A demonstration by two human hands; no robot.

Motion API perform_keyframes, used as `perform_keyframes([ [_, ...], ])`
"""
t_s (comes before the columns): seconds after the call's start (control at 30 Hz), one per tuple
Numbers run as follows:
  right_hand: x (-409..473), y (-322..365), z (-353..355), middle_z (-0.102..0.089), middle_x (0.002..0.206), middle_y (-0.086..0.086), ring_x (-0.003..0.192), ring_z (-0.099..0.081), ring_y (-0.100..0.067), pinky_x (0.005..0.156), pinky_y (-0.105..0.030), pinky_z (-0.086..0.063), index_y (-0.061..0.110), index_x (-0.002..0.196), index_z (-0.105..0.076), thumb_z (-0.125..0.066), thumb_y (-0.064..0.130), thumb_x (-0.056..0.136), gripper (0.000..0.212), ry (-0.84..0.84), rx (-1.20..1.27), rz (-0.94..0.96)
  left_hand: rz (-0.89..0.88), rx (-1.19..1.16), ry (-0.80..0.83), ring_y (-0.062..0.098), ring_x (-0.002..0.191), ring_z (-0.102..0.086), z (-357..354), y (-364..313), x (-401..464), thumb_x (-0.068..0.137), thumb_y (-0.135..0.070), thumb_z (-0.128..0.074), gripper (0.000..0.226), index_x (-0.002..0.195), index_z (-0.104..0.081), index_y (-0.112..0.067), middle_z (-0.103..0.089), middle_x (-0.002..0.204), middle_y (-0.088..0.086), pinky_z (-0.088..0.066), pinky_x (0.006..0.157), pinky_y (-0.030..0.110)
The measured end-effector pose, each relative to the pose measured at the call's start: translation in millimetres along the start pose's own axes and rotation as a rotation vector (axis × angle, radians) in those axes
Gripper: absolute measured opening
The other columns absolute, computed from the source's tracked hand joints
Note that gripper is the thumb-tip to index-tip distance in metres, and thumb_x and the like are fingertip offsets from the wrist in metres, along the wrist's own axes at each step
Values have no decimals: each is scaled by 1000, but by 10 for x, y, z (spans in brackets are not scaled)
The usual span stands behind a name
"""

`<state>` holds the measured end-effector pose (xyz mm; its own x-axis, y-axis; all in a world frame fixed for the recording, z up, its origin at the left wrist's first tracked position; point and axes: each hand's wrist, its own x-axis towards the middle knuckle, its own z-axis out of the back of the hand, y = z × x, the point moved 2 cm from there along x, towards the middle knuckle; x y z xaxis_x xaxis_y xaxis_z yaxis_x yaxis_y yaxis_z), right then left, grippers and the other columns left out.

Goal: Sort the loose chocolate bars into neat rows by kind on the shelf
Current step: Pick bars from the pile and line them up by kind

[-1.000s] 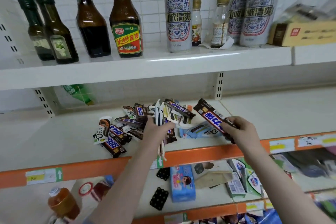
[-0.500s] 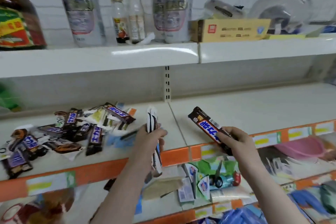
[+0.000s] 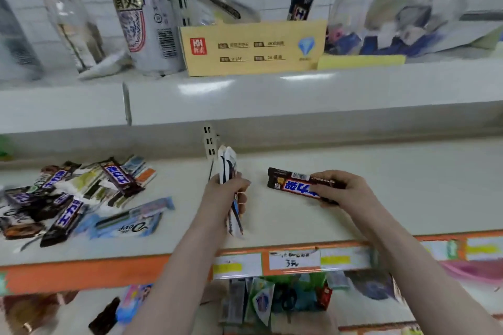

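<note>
At the far left of the pale, smooth shelf (image 3: 408,185) lies a loose pile of chocolate bars (image 3: 76,198), flat oblong packs in glossy foil: dark brown ones with blue lettering, pale blue and white ones, lying crossed over one another at all angles. The nearest of them, a long light-blue bar (image 3: 133,221), lies flat toward the orange front edge. In the middle, the left hand (image 3: 226,196) grips a thin bundle of white-wrapped bars (image 3: 230,187) held on edge, fingers curled round it, its ends sticking out above and below the fist. Just to the right, apart from it, the right hand (image 3: 345,189) pinches a brown bar (image 3: 296,183) by its right end, thumb and fingers clamped on the shiny wrapper; the bar lies nearly level at the shelf surface. On the shelf above stands a yellow cardboard box (image 3: 253,47).
</note>
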<state>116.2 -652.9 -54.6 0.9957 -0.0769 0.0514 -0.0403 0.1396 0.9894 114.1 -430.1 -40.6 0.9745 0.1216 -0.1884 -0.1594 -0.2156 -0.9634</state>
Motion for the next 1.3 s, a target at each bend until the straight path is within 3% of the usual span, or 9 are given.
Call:
perform_keyframes([
  [0.13, 180, 21, 2, -65, 78, -13, 68, -56, -21, 59, -23, -49, 9, 85, -68, -67, -4, 74, 17, -22, 25, 37, 23, -59, -7, 13, 45, -45, -5, -13, 134, 84, 2, -55, 13, 83, -52, -10, -47, 60, 5, -38, 40, 20],
  [0.4, 476, 244, -187, -62, 63, 2, 54, -56, -1, 55, -12, -43, 8, 80, -66, -73, 6, 72, 10, -161, 112, 125, 49, -129, -5, 14, 47, -44, 83, -23, 308, 85, 2, -54, 13, 85, -49, -10, -44, 62, 6, -38, 39, 18],
  [0.53, 496, 218, -457, -60, 65, -2, 62, -56, -11, 64, -25, -45, 5, 82, -66, -71, 7, 74, 9, -47, -54, 178, 47, -113, -24, 14, 51, -48, 199, -50, 379, 84, 2, -58, 15, 86, -50, -11, -47, 63, 7, -40, 42, 20],
  [0.6, 472, 191, -565, -62, 59, 11, 60, -58, -9, 64, -27, -48, 17, 83, -66, -67, 4, 76, 15, 33, -101, 207, 34, -88, -20, 14, 55, -52, 240, -62, 409, 84, 0, -61, 15, 87, -51, -11, -52, 67, 7, -41, 44, 20],
  [0.7, 464, 176, -649, -69, 73, 4, 69, -67, -22, 69, -33, -54, 28, 87, -66, -65, 2, 74, 28, 127, -193, 211, 5, -24, -17, 13, 65, -59, 275, -94, 457, 82, -4, -66, 18, 94, -53, -10, -60, 79, 7, -45, 49, 22],
  [0.83, 470, 100, -669, -68, 79, 6, 69, -63, -9, 62, -15, -47, 25, 91, -66, -68, 9, 73, 25, 148, -518, 247, 0, -2, 0, 13, 69, -60, 306, -125, 523, 82, -6, -66, 20, 97, -54, -11, -63, 90, 9, -44, 55, 24],
  [0.93, 485, 18, -660, -71, 88, 4, 77, -62, -14, 70, -27, -48, 22, 96, -68, -65, 17, 76, 21, 161, -723, 306, 14, 1, 0, 13, 68, -59, 326, -92, 572, 82, -5, -65, 18, 95, -54, -10, -62, 91, 9, -44, 55, 24],
  [1.1, 569, -47, -624, -65, 106, -2, 93, -58, -19, 72, -28, -42, 23, 114, -60, -56, 31, 86, 30, 291, -1046, 377, 74, -73, 0, 14, 67, -59, 332, 56, 621, 82, -6, -65, 22, 101, -53, -8, -63, 85, 6, -44, 53, 23],
  [1.3, 567, -40, -495, -65, 105, -3, 94, -58, -20, 82, -29, -46, 12, 118, -57, -68, 44, 74, 55, 303, -1033, 223, 92, -202, 69, 11, 59, -57, 307, 164, 639, 85, -9, -63, 7, 89, -58, -12, -65, 82, 4, -44, 45, 18],
])
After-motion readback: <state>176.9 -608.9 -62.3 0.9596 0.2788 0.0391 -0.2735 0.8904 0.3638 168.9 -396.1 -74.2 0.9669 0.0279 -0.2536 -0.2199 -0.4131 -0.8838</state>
